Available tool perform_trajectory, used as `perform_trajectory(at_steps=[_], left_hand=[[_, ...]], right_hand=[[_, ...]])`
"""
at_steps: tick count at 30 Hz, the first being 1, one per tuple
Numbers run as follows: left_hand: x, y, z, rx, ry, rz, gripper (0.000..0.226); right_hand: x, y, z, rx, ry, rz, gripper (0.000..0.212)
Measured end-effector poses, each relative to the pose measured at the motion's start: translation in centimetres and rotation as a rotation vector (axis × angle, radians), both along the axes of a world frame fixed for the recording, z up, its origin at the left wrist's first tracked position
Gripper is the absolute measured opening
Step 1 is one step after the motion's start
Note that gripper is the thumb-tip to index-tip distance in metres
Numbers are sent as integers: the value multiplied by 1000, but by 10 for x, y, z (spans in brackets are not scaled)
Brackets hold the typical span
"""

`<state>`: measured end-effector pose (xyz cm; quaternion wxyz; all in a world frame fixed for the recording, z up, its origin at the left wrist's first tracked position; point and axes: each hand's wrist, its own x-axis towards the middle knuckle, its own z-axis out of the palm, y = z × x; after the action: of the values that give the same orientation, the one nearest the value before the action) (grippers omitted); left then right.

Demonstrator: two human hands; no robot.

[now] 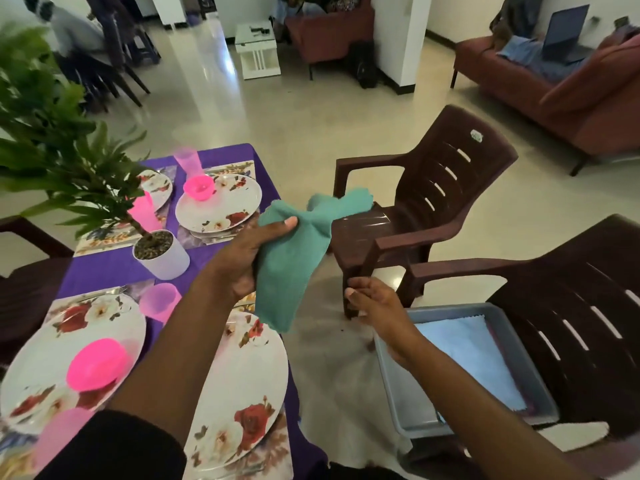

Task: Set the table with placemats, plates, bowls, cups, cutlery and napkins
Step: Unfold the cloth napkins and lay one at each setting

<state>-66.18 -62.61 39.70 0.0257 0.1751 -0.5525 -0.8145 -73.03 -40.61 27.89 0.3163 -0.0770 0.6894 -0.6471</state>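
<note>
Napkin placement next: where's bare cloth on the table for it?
Bare tablecloth runs across the middle, around the plant pot, between the far and near plates. The near plate reaches the table's right edge; crowded there. The left hand holds the green napkin.

Count on the worktop (114, 268): four floral plates (242, 382), two pink bowls (97, 363), four pink cups (160, 301), one potted plant (161, 252). Off it: two brown chairs (433, 188), one grey tray (408, 403), one teal napkin (294, 268), one pale blue cloth (474, 358).
</note>
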Motion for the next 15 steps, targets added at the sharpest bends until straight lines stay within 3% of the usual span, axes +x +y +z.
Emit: perform_trajectory(at_steps=[3,6,11,15], left_hand=[[14,3,11,36,41,62,33],[29,-3,16,120,79,115,27],[57,-23,10,198,54,256,47],[75,-37,0,215,17,315,39]], right_hand=[[8,-12,-3,-276,-538,-52,42],[23,-23,1,-380,-626,29,55],[38,-43,13,-557,-789,115,40],[45,-55,13,-534,-798,129,38]])
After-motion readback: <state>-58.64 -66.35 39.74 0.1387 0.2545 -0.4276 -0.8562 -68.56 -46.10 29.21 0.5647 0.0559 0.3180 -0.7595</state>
